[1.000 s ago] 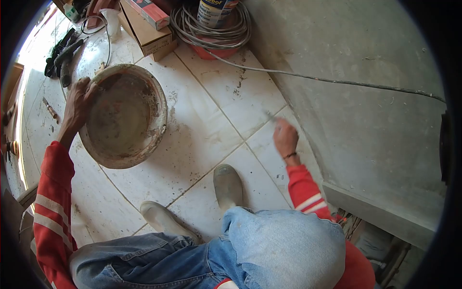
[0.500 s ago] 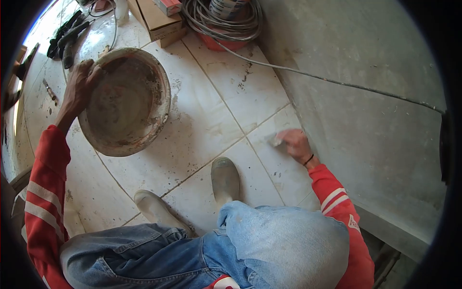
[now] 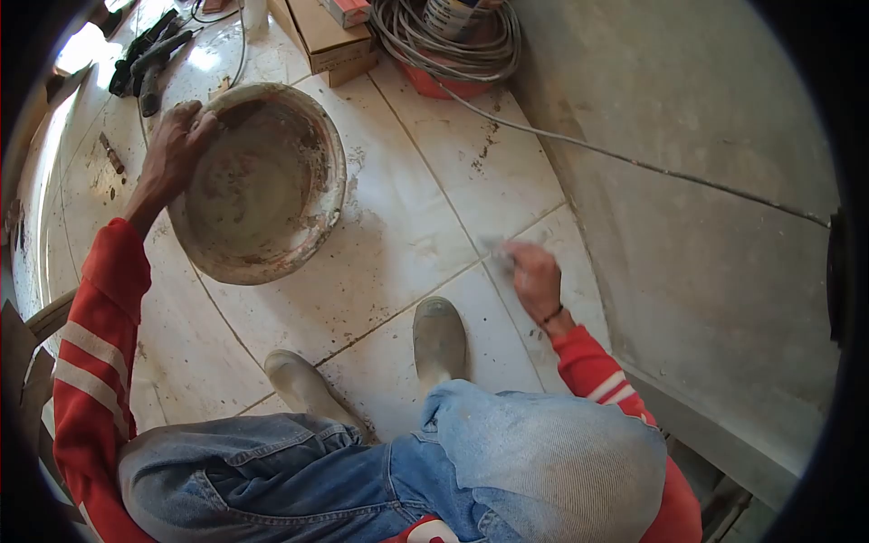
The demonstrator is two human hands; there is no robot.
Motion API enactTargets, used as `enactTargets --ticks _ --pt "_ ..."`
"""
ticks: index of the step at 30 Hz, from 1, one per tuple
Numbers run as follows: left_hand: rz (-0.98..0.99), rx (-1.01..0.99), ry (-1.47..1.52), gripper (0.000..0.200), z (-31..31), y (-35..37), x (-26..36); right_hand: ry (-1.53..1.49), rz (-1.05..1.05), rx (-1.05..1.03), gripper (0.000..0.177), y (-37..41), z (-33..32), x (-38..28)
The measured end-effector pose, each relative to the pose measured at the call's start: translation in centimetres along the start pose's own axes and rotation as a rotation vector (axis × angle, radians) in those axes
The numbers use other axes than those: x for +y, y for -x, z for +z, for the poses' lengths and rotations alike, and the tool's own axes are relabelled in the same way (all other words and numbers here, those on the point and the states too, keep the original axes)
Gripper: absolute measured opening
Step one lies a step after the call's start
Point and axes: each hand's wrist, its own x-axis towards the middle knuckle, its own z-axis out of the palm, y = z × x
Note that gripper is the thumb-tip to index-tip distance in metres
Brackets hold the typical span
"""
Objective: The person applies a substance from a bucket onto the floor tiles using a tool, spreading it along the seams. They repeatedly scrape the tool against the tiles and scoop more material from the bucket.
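Note:
A round, mortar-stained basin [image 3: 249,185] rests on the tiled floor at the left. My left hand [image 3: 181,149] grips its upper left rim, the fingers wrapped over the edge. Low over the tiles, right of my boots, my right hand [image 3: 534,276] is closed on a small grey tool [image 3: 493,242], which is blurred. A dull whitish residue lies inside the basin. The tool's tip is near a tile joint; whether it touches the floor cannot be made out.
A cardboard box [image 3: 330,41] and coiled cable [image 3: 453,41] in a red tub stand at the top. The cable runs across the grey wall [image 3: 706,163]. A power tool [image 3: 149,68] and a small knife-like tool [image 3: 111,154] lie at upper left. My boots [image 3: 439,335] are below.
My right hand has moved slightly left with the small tool, away from the wall. The whole view has shifted a little; my left hand stays on the basin's rim.

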Motion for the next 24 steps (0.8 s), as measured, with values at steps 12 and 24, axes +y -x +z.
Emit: enactTargets --ticks 12,24 --pt "0.075 -0.016 0.052 0.045 -0.3 -0.1 1.2 0.018 0.045 0.022 0.023 -1.9 7.0 -9.9" --pt "-0.032 -0.051 0.132 0.045 -0.2 -0.8 0.7 0.181 0.059 0.067 0.027 -1.0 9.6 -12.8"
